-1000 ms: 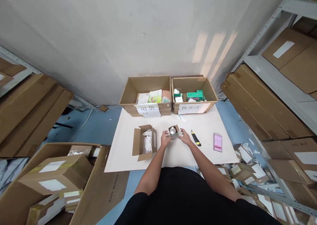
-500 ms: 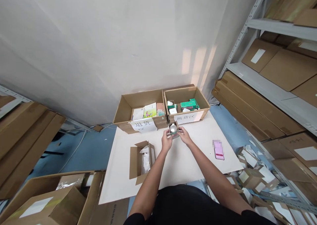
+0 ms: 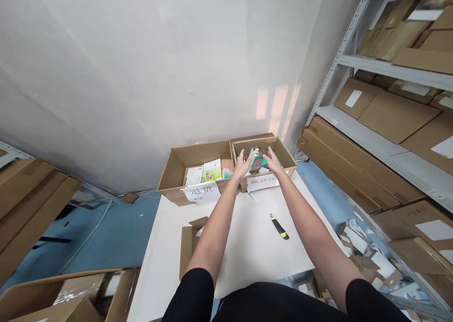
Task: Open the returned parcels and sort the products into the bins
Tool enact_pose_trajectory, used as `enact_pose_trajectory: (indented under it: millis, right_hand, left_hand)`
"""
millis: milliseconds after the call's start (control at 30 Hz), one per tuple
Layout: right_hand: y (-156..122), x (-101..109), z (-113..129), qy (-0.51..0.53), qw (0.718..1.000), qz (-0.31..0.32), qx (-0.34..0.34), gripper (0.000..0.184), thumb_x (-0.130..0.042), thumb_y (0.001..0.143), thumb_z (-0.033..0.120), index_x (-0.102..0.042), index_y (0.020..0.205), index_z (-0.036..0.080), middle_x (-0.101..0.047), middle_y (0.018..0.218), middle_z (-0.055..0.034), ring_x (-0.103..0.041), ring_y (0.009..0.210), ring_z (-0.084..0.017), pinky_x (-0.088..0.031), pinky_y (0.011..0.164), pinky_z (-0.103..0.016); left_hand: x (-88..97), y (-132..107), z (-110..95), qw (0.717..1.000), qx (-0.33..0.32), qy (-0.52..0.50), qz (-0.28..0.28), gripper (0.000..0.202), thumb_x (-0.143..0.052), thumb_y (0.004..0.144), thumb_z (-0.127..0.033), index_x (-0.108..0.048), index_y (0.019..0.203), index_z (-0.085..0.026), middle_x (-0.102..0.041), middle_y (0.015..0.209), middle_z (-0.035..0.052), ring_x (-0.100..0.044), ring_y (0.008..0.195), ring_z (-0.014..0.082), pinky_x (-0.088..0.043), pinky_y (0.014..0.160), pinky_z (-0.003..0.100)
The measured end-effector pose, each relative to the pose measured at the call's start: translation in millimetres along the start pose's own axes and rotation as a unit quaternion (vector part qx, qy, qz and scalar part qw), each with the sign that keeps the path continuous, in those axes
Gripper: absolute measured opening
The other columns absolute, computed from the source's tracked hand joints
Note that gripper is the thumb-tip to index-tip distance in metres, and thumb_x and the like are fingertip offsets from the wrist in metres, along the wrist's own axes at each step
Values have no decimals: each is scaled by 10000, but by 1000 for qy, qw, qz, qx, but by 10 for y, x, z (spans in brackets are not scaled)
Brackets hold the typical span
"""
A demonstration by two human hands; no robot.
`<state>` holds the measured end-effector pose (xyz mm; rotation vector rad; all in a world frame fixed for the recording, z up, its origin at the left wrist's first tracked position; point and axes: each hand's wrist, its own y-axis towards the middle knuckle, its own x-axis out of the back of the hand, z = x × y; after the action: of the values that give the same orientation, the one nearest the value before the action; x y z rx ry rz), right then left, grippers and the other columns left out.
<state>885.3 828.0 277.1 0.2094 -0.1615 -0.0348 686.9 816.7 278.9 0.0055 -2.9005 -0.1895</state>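
Both my hands reach into the right-hand cardboard box [image 3: 290, 165]. Between them is a small green and brown box [image 3: 257, 156], tilted and blurred, above other green packages in the carton. My left hand [image 3: 242, 165] is at its left side with the fingers spread and pointing up. On its right side, my right hand [image 3: 272, 161] also has its fingers apart. The thumbs are close to the small box; whether they touch it is hard to see. A utility knife [image 3: 279, 226] with a black and yellow handle lies on the table in front of the carton.
Left of that carton stands another cardboard box [image 3: 168, 173] holding booklets [image 3: 211, 170]. A small opened carton [image 3: 187, 246] on the white table [image 3: 247, 270] is partly behind my left arm. Shelves of boxes [image 3: 389, 116] rise at the right.
My hands have moved forward with the small box, from above the table into the right-hand carton, and the fingers have spread. The utility knife now shows; the phone no longer does.
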Motion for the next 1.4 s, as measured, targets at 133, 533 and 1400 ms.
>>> enact_pose_trajectory:
  millis: [133, 533, 1400]
  right_hand:
    - [-169, -21, -68, 14, 1000, -4, -22, 748, -644, 908, 568, -470, 1590, 314, -463, 1641, -77, -398, 1540, -290, -386, 1227, -520]
    - [-1271, -516, -70, -28, 997, 77, -1, 698, -629, 940, 505, -459, 1599, 351, -470, 1637, -81, -399, 1537, -315, -466, 1156, -548]
    - [-3406, -2453, -454, -87, 902, 422, 20, 487, -614, 908, 257, -684, 1389, 277, -609, 1499, -109, -538, 1428, -294, -445, 1172, -535]
  left_hand:
    - [194, -194, 59, 999, -12, -7, -36, 604, -581, 1023, -493, -461, 1573, -273, -501, 1620, 104, -547, 1421, 269, -464, 1152, 401]
    - [634, -1415, 396, 996, 15, 37, -75, 454, -558, 1017, -467, -630, 1414, -258, -633, 1492, 87, -599, 1360, 247, -517, 1099, 363]
    - [1794, -4121, 1659, 934, 239, 256, -66, 711, -846, 658, -207, -674, 1348, -230, -540, 1565, 156, -369, 1549, 374, -320, 1264, 528]
